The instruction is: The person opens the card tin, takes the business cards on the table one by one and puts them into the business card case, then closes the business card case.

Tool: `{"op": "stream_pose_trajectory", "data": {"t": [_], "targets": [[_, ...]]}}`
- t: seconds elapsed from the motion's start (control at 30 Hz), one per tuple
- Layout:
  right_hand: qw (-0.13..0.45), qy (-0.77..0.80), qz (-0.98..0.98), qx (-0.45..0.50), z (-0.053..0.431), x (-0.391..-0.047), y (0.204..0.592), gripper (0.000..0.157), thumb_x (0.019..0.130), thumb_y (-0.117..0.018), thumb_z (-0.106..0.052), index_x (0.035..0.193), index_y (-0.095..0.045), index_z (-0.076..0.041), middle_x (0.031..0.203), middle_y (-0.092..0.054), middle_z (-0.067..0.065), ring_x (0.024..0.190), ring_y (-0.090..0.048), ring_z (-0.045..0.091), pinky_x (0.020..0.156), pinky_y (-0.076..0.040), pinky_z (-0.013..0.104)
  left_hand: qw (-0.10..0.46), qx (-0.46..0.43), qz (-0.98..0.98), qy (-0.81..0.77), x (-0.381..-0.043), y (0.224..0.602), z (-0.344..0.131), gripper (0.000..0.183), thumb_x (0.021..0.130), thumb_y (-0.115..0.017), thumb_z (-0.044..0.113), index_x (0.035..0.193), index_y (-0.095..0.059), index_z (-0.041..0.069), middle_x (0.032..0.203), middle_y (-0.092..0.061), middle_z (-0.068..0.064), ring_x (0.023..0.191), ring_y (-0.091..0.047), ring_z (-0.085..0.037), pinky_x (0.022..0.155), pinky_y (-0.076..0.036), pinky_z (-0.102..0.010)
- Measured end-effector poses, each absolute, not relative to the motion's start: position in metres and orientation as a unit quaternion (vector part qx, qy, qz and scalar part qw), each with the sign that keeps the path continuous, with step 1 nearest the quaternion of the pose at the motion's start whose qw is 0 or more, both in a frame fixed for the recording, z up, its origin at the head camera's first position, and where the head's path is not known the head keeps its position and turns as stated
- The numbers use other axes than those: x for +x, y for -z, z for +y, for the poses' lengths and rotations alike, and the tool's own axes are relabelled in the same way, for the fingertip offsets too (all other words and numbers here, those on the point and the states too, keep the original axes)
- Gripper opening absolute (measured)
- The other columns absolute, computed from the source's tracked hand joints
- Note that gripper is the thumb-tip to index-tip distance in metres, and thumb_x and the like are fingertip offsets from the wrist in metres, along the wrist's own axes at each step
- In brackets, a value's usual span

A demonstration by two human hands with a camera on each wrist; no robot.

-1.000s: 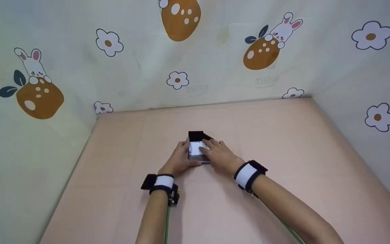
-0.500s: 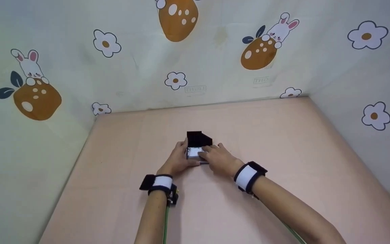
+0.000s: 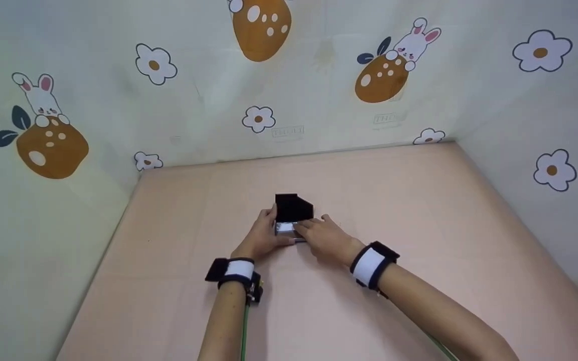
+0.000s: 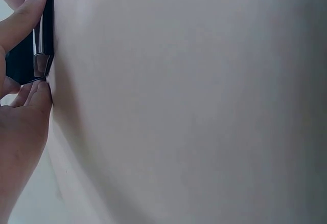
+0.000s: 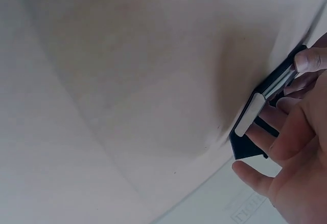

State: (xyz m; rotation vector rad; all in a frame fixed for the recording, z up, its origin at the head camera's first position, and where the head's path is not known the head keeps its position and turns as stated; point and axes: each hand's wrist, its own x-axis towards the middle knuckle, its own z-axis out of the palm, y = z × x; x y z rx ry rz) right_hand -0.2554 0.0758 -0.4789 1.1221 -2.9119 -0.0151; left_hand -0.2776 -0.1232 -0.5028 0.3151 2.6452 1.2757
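Observation:
A small black case [image 3: 294,207] stands on the table, its dark panel with a slanted corner raised at the back. Inside it shows a white-topped block [image 3: 285,227] with a shiny front. My left hand [image 3: 261,233] grips the case from the left, thumb across the near edge, fingers along the side. My right hand [image 3: 329,239] has its fingers bent over the right part of the block, covering it. In the right wrist view a pale, shiny strip [image 5: 250,114] lies in front of those fingers. The right thumb's grip is mostly hidden.
A pinkish table [image 3: 208,200] spreads around the hands. Behind it rises a wall covering [image 3: 208,115] printed with rabbits and flowers. Both wrists wear straps [image 3: 367,265] with small devices, and thin green cables [image 3: 245,326] run along the arms.
The white top has tipped or slid toward me and shows narrower, baring more of the black panel behind it. The right fingers have moved down and nearer with it. The left hand keeps its hold.

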Motion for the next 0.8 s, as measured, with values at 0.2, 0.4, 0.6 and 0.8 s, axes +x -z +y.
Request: {"op": "stream_pose_trajectory", "data": {"t": [0.2,0.4,0.6,0.8], "targets": [[0.020,0.009,-0.929,0.370,0.075,-0.250,0.478,0.053,0.089,-0.066,-0.008,0.141,-0.053,-0.003,0.135,-0.064,0.013,0.125,-0.061,0.029,0.098,-0.053,0.052,0.094,0.104,0.889,-0.435,-0.278,0.502,-0.122,0.109,0.078,-0.087,0.023,0.160,-0.017,0.006,0.154,-0.035,-0.024,0.146,-0.035,-0.039,0.125,-0.027,-0.049],[0.022,0.032,-0.924,0.380,0.075,-0.248,0.480,0.056,0.088,-0.068,-0.011,0.142,-0.052,-0.005,0.135,-0.064,0.012,0.125,-0.061,0.027,0.097,-0.053,0.049,0.093,0.106,0.888,-0.437,-0.277,0.501,-0.123,0.110,0.077,-0.087,0.023,0.160,-0.016,0.009,0.153,-0.036,-0.024,0.146,-0.035,-0.039,0.124,-0.027,-0.049],[0.023,0.028,-0.921,0.389,0.078,-0.248,0.480,0.054,0.089,-0.067,-0.010,0.141,-0.053,-0.005,0.137,-0.062,0.012,0.125,-0.061,0.026,0.095,-0.053,0.047,0.089,0.106,0.891,-0.433,-0.276,0.501,-0.123,0.110,0.078,-0.087,0.024,0.161,-0.016,0.009,0.153,-0.036,-0.025,0.146,-0.035,-0.039,0.124,-0.027,-0.049],[0.015,-0.070,-0.932,0.355,0.085,-0.253,0.476,0.059,0.087,-0.067,-0.002,0.143,-0.049,0.002,0.145,-0.053,0.019,0.135,-0.052,0.033,0.106,-0.049,0.052,0.101,0.093,0.891,-0.434,-0.275,0.499,-0.121,0.107,0.081,-0.084,0.023,0.160,-0.014,0.007,0.158,-0.031,-0.022,0.150,-0.030,-0.037,0.126,-0.025,-0.047]]}}
